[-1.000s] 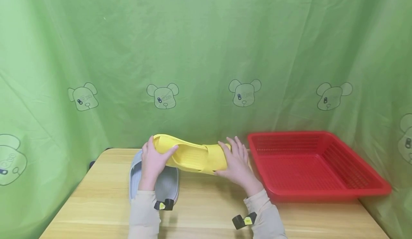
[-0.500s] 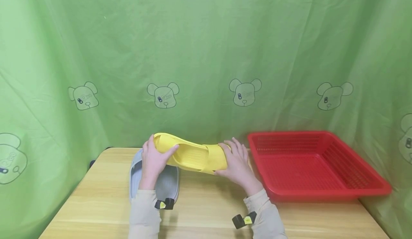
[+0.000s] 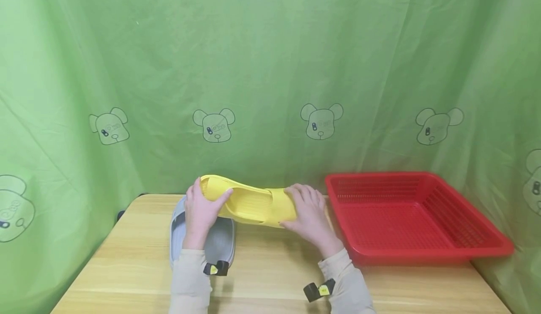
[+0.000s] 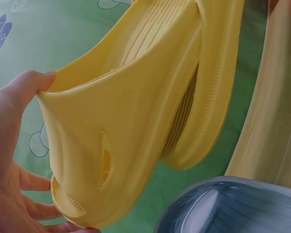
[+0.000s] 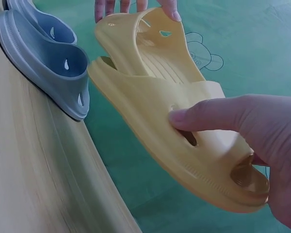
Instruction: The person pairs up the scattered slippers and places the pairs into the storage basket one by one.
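Note:
A pair of yellow slide slippers (image 3: 249, 206) is held up above the table, fitted together with their toes pointing opposite ways. My left hand (image 3: 201, 213) grips the toe end of one slipper (image 4: 94, 141), thumb on the strap's edge and fingers under the front. At the other end, my right hand (image 3: 312, 218) holds the second slipper (image 5: 150, 114) with its thumb pressed on the strap beside a slot. Its other fingers are mostly hidden behind the slipper in the right wrist view. Below my left hand, a pair of grey-blue slippers (image 3: 220, 241) rests on the table, partly covered by my forearm.
To the right, a red plastic basket (image 3: 389, 229) with slotted walls stands on the wooden table (image 3: 270, 276). A green curtain (image 3: 270, 70) printed with bear heads hangs behind the table and along both sides.
My right hand has shifted slightly to the left and its raised fingers have lowered onto the yellow slipper. The left hand, grey-blue slippers and basket stay in nearly the same places.

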Demonstrator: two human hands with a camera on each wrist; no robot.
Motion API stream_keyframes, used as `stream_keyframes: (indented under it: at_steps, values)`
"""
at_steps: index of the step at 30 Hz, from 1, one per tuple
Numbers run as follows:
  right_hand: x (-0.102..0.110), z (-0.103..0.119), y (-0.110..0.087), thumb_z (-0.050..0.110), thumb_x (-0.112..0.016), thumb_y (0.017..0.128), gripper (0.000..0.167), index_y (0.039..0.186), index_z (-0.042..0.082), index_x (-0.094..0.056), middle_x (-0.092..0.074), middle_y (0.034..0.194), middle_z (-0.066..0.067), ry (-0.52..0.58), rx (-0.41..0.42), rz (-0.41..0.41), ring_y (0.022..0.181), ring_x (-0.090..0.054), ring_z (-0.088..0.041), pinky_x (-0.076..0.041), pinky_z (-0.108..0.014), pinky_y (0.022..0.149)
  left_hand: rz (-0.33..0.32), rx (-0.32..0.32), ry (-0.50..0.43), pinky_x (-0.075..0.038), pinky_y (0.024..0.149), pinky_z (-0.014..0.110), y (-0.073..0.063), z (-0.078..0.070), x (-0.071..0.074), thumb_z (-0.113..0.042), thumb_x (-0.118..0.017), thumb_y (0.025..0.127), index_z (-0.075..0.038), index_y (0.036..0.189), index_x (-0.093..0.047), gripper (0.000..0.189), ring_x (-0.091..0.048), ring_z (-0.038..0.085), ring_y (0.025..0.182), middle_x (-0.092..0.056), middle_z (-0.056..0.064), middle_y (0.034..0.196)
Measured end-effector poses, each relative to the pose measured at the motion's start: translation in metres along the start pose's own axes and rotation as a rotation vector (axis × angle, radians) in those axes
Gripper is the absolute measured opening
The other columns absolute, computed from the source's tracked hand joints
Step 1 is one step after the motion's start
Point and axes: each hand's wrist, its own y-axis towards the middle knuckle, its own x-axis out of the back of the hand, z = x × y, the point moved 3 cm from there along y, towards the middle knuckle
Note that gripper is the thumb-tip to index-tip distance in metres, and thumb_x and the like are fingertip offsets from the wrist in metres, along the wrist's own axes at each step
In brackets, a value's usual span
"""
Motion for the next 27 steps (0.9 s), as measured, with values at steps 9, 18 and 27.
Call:
stream_keyframes:
  at_steps: [9, 18, 27]
  values:
    - [-0.0024, -0.0015, 0.0, 0.038, -0.091, 0.057, 0.097, 0.14, 0.015, -0.048, -0.045, 0.137, -0.012, -0.007, -0.023, 0.025, 0.13, -0.037, -0.032, -0.023, -0.056, 0.112, -0.024, -0.027, -0.018, -0.031, 0.112, 0.062, -0.0004, -0.0006, 0.0003, -0.075, -0.07, 0.067, -0.012, 0.154, -0.023, 0.118, -0.031, 0.043, 0.139, -0.028, 0.021, 0.155]
    - [-0.0055, -0.0042, -0.0008, 0.037, -0.094, 0.05, 0.109, 0.143, 0.018, -0.043, -0.04, 0.14, -0.013, -0.027, -0.028, 0.065, 0.133, -0.033, -0.032, -0.024, -0.057, 0.111, -0.038, -0.034, -0.023, -0.032, 0.111, 0.062, -0.0011, -0.0017, 0.0032, -0.076, -0.071, 0.066, -0.013, 0.154, -0.024, 0.118, -0.032, 0.042, 0.138, -0.029, 0.02, 0.155]
    - [-0.0077, -0.0059, -0.0028, 0.034, -0.094, 0.046, 0.103, 0.136, 0.018, -0.047, -0.041, 0.136, -0.012, -0.063, -0.008, 0.022, 0.129, -0.035, -0.031, -0.027, -0.054, 0.106, -0.025, -0.021, -0.021, -0.034, 0.11, 0.062, -0.0019, -0.0027, 0.0009, -0.08, -0.068, 0.064, -0.014, 0.154, -0.024, 0.12, -0.033, 0.043, 0.137, -0.029, 0.019, 0.155]
